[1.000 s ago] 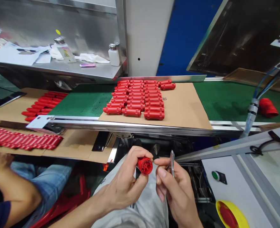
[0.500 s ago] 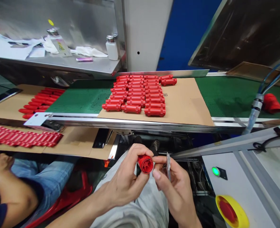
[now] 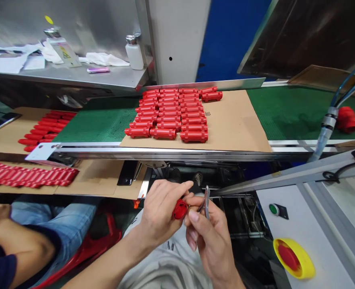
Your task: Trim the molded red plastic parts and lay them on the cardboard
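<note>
My left hand (image 3: 162,212) is closed round a red plastic tube (image 3: 180,209), its round open end turned up toward me. Most of the tube's length is hidden by the palm and fingers. In my right hand (image 3: 209,233), thumb and fingers pinch a small flat silver metal tool (image 3: 207,202), whose exact kind I cannot make out. The right fingertips are close beside the tube's end; whether they touch it is unclear. Both hands are above my lap. Beyond them, rows of similar red tubes (image 3: 169,119) lie on a cardboard sheet (image 3: 234,120).
The cardboard rests on a green conveyor belt (image 3: 108,120) with a metal edge. At left are more red parts (image 3: 29,174), a phone (image 3: 127,173) and a seated person's arm (image 3: 29,241). An emergency stop button (image 3: 291,257) and a jointed hose (image 3: 326,128) stand at right.
Both hands have shifted slightly left, and my left fingers now reach further over the tube. The tool has moved left, closer to the tube. The green button's light has gone dim.
</note>
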`<state>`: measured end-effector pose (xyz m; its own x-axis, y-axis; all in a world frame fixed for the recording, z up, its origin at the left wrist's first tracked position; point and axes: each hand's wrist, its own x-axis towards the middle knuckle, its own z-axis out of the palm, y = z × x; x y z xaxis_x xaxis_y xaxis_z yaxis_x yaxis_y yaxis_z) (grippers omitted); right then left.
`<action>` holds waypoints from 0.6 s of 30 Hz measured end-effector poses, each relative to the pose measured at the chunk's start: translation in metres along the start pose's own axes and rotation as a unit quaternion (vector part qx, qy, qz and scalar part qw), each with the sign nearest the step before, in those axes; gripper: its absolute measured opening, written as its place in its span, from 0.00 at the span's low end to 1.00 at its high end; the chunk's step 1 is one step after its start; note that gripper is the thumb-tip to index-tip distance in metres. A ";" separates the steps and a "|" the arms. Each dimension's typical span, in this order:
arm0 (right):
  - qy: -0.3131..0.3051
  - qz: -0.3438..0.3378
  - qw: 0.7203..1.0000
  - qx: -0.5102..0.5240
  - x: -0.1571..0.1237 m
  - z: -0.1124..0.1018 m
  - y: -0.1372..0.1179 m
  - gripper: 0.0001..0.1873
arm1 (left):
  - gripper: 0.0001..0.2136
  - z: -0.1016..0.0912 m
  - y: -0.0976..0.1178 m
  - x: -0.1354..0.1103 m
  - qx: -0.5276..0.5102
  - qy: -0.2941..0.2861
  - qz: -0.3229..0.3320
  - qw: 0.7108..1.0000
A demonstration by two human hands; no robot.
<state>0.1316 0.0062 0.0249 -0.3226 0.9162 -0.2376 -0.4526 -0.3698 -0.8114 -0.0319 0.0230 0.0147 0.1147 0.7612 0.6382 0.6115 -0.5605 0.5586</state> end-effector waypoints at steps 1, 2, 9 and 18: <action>0.003 0.000 1.000 0.004 0.001 0.001 0.000 0.15 | 0.33 -0.001 0.000 0.000 0.005 -0.004 -0.005 1.000; 0.003 0.002 1.000 0.006 0.002 0.002 0.000 0.16 | 0.33 -0.002 -0.001 0.000 0.008 -0.009 -0.007 1.000; 0.009 0.000 0.999 -0.031 0.006 0.003 0.000 0.16 | 0.28 -0.003 0.001 0.002 0.036 0.024 0.021 0.999; 0.001 -0.023 0.998 -0.061 0.014 0.006 0.006 0.17 | 0.17 -0.001 0.001 -0.001 0.053 0.052 0.036 0.997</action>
<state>0.1193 0.0155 0.0202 -0.3017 0.9321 -0.2002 -0.3622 -0.3063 -0.8803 -0.0321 0.0214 0.0151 0.0837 0.6792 0.7291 0.6837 -0.5714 0.4538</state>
